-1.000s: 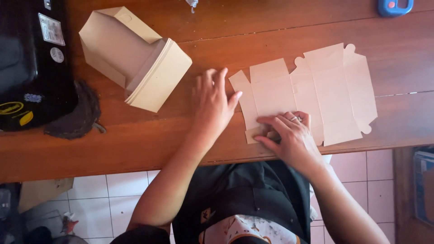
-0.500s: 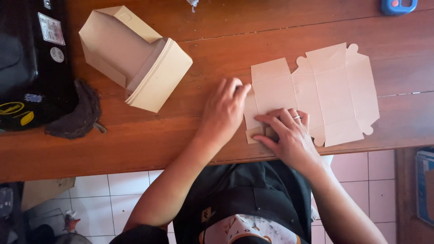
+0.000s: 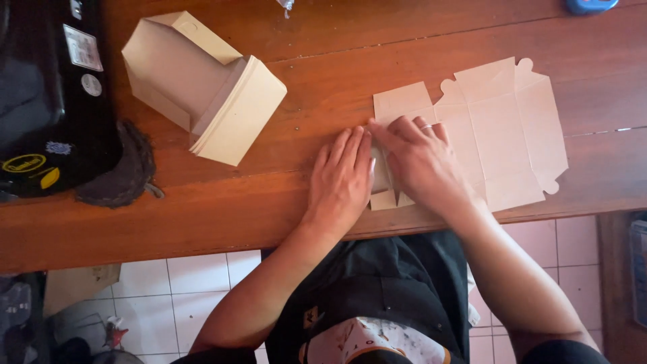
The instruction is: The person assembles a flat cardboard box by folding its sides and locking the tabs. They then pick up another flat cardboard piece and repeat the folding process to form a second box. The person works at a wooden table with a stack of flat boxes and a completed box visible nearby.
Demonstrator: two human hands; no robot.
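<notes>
At the table's left end we saw a black bag (image 3: 47, 94) with a dark frayed cloth (image 3: 121, 168) beside it, and next to those a stack of folded tan cartons (image 3: 202, 87) lying on the wooden table (image 3: 202, 222), well apart from our hands. Nearer the middle, our left hand (image 3: 340, 182) lay flat, fingers together and extended, palm down at the left edge of the flat die-cut carton blank (image 3: 499, 128), holding nothing but pinning the flap there. Just beside it and touching, our right hand (image 3: 421, 162) pressed open-palmed on the blank's left panels, fingers spread a little over the score line. To crease well, we judged, the left hand had to keep the flap still while the right ran firm, even pressure along the score, so the fold stayed straight and the board did not buckle. Most of the blank stretched out to the right of both hands, flat on the table near its front edge.
</notes>
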